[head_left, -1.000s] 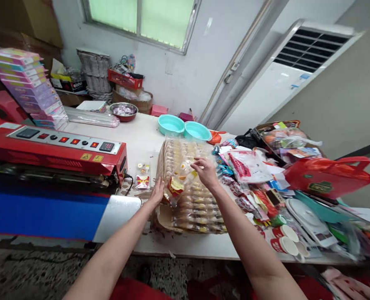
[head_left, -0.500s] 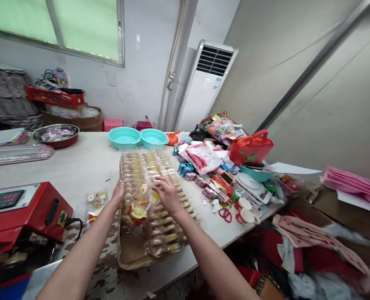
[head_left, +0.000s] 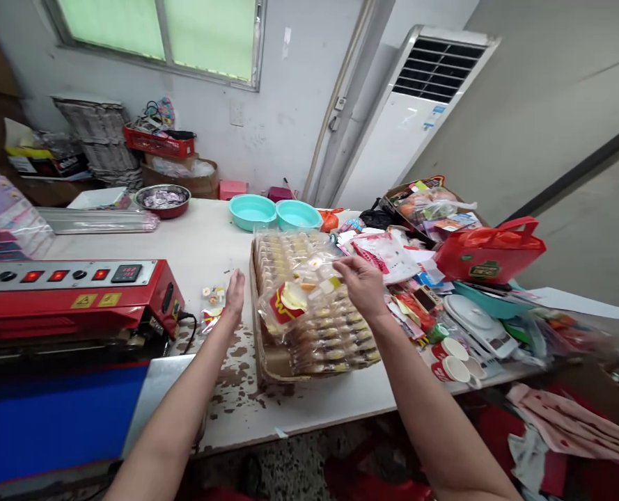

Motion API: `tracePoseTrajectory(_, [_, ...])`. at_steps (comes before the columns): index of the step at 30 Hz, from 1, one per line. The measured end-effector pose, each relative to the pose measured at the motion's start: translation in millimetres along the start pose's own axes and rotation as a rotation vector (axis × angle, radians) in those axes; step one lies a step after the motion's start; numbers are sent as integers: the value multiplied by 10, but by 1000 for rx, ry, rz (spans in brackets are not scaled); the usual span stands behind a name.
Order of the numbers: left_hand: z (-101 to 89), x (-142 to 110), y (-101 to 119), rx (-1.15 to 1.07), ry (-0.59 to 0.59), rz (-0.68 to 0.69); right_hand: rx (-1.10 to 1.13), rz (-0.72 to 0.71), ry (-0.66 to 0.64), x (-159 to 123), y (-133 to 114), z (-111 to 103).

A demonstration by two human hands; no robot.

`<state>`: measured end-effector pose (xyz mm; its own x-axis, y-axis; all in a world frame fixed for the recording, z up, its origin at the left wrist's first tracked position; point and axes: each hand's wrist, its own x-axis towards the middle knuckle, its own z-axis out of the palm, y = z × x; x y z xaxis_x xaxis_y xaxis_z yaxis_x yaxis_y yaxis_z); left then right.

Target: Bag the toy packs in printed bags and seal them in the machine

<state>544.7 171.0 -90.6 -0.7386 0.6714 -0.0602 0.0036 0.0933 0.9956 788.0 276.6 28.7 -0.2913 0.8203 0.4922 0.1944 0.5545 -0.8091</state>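
A shallow cardboard box (head_left: 260,348) holds rows of small items in clear wrapping (head_left: 335,327). Over it is a clear plastic bag (head_left: 290,300) containing a red fries-like packet with a yellow mark and small food-like pieces, one resembling a fried egg. My right hand (head_left: 364,284) is closed, thumb and fingertips pinching the bag's right end. To the left of the box, my left hand (head_left: 234,296) is upright with fingers stretched out, holding nothing. Another small filled clear bag (head_left: 214,296) lies on the table just beyond that hand's left side.
A red machine (head_left: 74,299) with lit switches and a blue belt (head_left: 58,417) stands at left. Two turquoise basins (head_left: 253,212) sit behind the box. Clutter, a red bag (head_left: 489,254), paper cups (head_left: 451,369) and a white scale (head_left: 479,323) crowd the right side.
My view has swung left, showing more of the red machine. My left hand has come away from the box's left edge. My right hand has the bag's end pulled rightward, so the bag lies more spread out.
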Motion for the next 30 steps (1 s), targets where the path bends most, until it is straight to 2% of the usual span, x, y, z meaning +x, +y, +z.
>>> tracePoseTrajectory(3, [-478,-493,98,-174,-347,-79,194,129,49,-143,-155,-17])
tracePoseTrajectory(4, [-619,-682,103,-264,-435,-133,241,157,58,-234,-183,39])
tracePoseTrajectory(5, [-749,-874,90,-354,-468,-188,278,181,53,-345,-202,123])
tracePoseTrajectory(6, [-869,-1060,62,-433,-439,-233,310,206,35,-474,-211,227])
tracePoseTrajectory(8, [-1093,-1398,-36,-554,-297,-296,371,265,-57,-755,-211,460])
tracePoseTrajectory(10, [-1320,-1677,-167,-618,-164,-358,432,356,-230,-1013,-195,678])
tracePoseTrajectory(13, [-1674,-2006,-357,-659,-39,-433,561,597,-545,-1256,-155,946])
tracePoseTrajectory(16, [-1976,-2236,-474,-648,81,-458,636,806,-793,-1356,-128,1196])
tracePoseTrajectory(20, [-2228,-2340,-554,-602,180,-474,583,855,-1062,-1465,-141,1521])
tracePoseTrajectory(22, [-2318,-2315,-601,-588,236,-471,564,850,-1110,-1535,-149,1667])
tracePoseTrajectory(27, [-2561,-2194,-746,-500,455,-478,433,804,-983,-1701,-96,1960])
tracePoseTrajectory(30, [-2764,-2164,-801,-395,527,-500,373,802,-939,-1775,-24,2055])
